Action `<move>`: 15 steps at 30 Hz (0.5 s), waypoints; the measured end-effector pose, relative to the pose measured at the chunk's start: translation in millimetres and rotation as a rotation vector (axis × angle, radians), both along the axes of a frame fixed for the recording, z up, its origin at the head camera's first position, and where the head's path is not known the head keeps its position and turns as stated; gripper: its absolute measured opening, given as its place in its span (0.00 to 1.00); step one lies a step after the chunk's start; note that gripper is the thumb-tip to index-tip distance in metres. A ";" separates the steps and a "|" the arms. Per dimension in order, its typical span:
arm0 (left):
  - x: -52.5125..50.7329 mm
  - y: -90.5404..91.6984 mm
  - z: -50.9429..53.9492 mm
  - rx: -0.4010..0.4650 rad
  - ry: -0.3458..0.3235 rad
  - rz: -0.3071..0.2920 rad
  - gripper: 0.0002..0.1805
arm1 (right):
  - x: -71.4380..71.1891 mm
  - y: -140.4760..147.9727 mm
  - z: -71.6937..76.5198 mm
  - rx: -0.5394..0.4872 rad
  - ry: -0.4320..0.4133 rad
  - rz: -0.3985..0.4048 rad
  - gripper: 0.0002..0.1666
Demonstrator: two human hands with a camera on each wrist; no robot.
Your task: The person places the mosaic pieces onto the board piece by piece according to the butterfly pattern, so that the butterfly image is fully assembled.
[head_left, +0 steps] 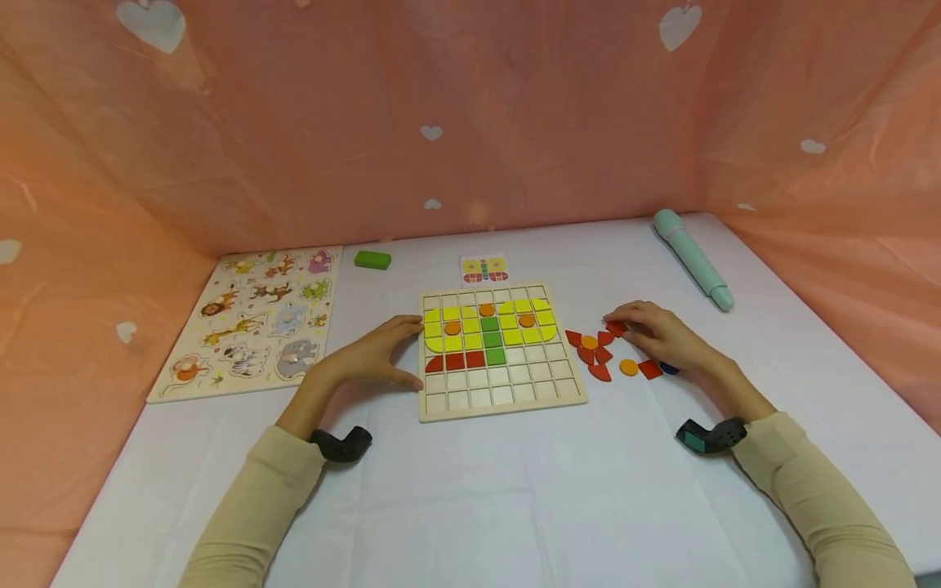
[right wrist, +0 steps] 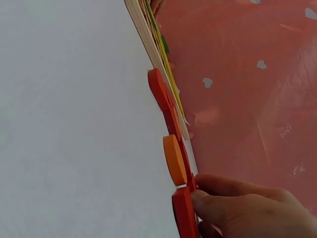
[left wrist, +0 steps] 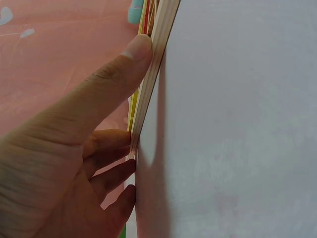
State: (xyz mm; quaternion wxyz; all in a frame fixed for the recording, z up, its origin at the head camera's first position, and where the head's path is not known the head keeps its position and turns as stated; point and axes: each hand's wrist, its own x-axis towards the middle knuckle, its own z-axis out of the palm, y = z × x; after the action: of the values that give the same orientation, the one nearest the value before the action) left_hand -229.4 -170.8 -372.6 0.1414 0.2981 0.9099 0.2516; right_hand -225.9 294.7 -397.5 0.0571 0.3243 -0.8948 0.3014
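Observation:
A wooden grid board (head_left: 481, 400) lies on the table with yellow, orange, green and red tiles set in its cells. Along its left edge rests my left hand (head_left: 371, 355), thumb and fingers spread apart; the left wrist view shows the thumb (left wrist: 138, 49) against the wooden side. To the right of the board, my right hand (head_left: 662, 335) pinches a red tile (head_left: 616, 328) between thumb and fingertips. Under and beside that hand are loose red quarter-round tiles (head_left: 599, 372), an orange disc (head_left: 628, 367), a red square (head_left: 650, 370) and a partly hidden dark blue tile (head_left: 668, 367).
Behind the board lies a small butterfly pattern card (head_left: 483, 269). A green block (head_left: 372, 260) and an animal peg puzzle (head_left: 250, 327) are on the left. A mint-green microphone-shaped stick (head_left: 693, 260) lies at the back right. Pink cloth (head_left: 470, 122) hangs behind the table.

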 end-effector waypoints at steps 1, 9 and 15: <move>0.0 -0.2 0.1 0.001 0.002 0.000 0.53 | -0.1 -0.5 0.9 0.015 0.017 -0.018 0.18; -0.4 -1.8 0.5 -0.003 0.006 -0.005 0.53 | 5.3 -29.3 20.4 -0.035 0.006 -0.116 0.17; -0.5 -0.5 -0.9 0.004 -0.002 -0.008 0.53 | 8.6 -84.5 25.3 -0.077 -0.051 0.007 0.17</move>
State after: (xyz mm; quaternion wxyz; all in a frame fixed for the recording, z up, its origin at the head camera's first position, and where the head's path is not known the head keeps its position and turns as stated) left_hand -229.9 -171.3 -373.5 0.1424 0.3019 0.9080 0.2533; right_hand -217.4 210.2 -372.2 0.0457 0.3170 -0.8828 0.3438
